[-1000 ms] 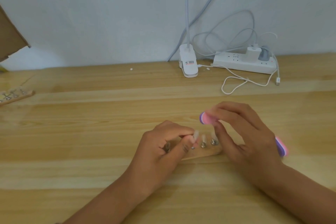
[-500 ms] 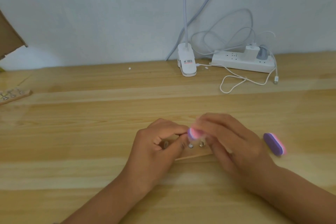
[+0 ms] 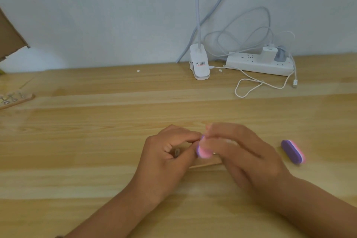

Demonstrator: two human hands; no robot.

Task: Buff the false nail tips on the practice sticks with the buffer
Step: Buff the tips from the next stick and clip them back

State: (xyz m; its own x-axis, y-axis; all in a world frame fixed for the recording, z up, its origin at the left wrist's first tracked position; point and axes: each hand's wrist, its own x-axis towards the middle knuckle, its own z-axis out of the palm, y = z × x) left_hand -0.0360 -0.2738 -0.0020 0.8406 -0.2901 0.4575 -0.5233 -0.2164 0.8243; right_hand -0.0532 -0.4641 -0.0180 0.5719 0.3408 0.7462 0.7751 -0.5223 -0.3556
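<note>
Pale wooden tabletop (image 3: 96, 121) is filling the view, running back to a plain white wall. At its centre a person's two hands are meeting over a small wooden base (image 3: 207, 165), of which only the front edge is showing.

The left hand (image 3: 168, 154) is curling its fingers and thumb in a pinch around a practice stick (image 3: 176, 151). Only a glint of the stick's metal is showing inside the hand, and the false nail tip is hidden where the hands meet. The right hand (image 3: 243, 154), softened by blur, is clamping its fingers on a pink and purple buffer (image 3: 202, 150). The buffer's rounded end is pressing in against the left fingertips.

A second buffer (image 3: 292, 150) is lying on the table to the right, apart from the hand. At the back a white lamp clamp (image 3: 199, 63), a power strip (image 3: 251, 63) and a loose white cable (image 3: 251, 87) are sitting near the wall. Another stick holder (image 3: 15, 99) is peeking in at the far left.

Buffing of one tip appears to be under way. The next move is likely calling for short, light strokes while the left hand is steadying the stick. After that comes a shift to a neighbouring stick.
</note>
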